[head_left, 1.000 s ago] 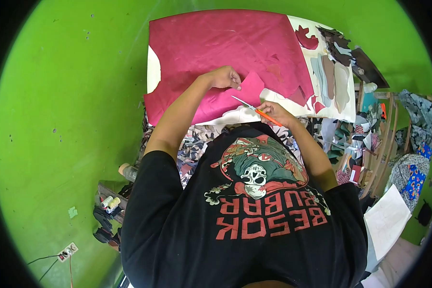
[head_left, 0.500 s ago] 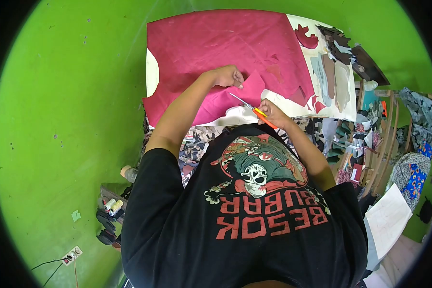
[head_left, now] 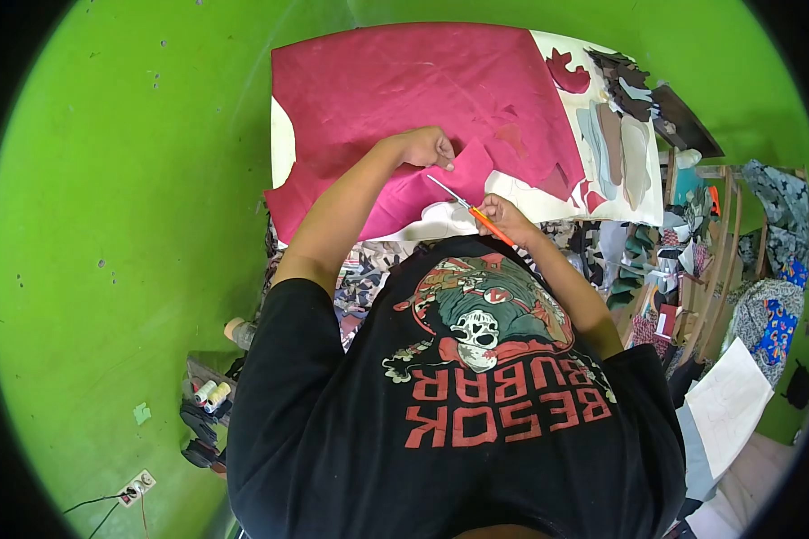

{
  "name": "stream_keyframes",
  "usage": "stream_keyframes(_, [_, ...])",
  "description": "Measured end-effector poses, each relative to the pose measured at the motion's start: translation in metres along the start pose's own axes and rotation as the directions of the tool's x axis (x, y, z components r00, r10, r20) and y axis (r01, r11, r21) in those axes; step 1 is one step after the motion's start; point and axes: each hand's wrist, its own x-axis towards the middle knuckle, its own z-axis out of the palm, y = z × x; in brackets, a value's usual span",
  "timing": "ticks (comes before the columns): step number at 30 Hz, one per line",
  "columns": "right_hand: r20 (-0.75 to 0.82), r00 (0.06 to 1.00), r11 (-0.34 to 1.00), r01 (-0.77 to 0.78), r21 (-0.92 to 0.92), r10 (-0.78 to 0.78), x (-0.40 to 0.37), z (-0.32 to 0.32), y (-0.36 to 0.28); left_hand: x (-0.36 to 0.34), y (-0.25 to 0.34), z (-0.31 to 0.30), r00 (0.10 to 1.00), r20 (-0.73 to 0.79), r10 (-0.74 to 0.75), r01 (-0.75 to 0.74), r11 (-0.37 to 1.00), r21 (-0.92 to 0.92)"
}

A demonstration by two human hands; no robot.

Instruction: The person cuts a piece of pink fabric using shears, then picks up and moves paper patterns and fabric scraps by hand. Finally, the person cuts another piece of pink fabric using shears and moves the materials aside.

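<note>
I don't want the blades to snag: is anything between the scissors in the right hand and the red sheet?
Nothing visible stands between the scissors in the right hand and the red sheet. The left hand is close by, just beyond the blade tips.

My black T-shirt (head_left: pixel 458 395), low in the middle of the frame, carries two words in big red capitals, upside down as I look down at them. The row nearer the bottom edge reads "BESOK" (head_left: pixel 507 424), and the row above it in the frame reads "BUBAR" (head_left: pixel 503 386). Close to the center of the frame, in the printed picture (head_left: pixel 493 314) on my chest, a small round emblem (head_left: pixel 495 292) bears what looks like the letter "A".
</note>
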Motion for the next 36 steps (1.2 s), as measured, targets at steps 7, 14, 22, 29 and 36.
stream_keyframes(7, [-0.097, 0.991, 0.992, 0.098, 0.077, -0.091, 0.013, 0.011, 0.009, 0.005, -0.004, 0.003, 0.998, 0.028, 0.049, -0.048, 0.998, -0.029])
stream_keyframes(14, [0.021, 0.996, 0.99, 0.083, 0.112, -0.086, 0.022, -0.002, 0.028, 0.008, -0.005, 0.001, 0.999, 0.019, 0.038, -0.037, 0.999, -0.031])
stream_keyframes(22, [-0.054, 0.994, 0.994, 0.099, 0.049, -0.096, 0.014, 0.015, 0.009, 0.008, 0.0, 0.004, 0.996, -0.012, 0.084, -0.083, 0.994, 0.064])
stream_keyframes(29, [-0.212, 0.972, 0.99, 0.073, -0.117, -0.097, 0.022, 0.015, 0.011, 0.005, 0.011, 0.001, 0.996, 0.027, 0.08, -0.084, 0.975, 0.205])
stream_keyframes(36, [-0.153, 0.977, 0.962, 0.109, -0.252, -0.151, 0.007, 0.021, -0.012, 0.003, 0.015, 0.006, 0.997, 0.008, 0.076, -0.076, 0.972, 0.222])
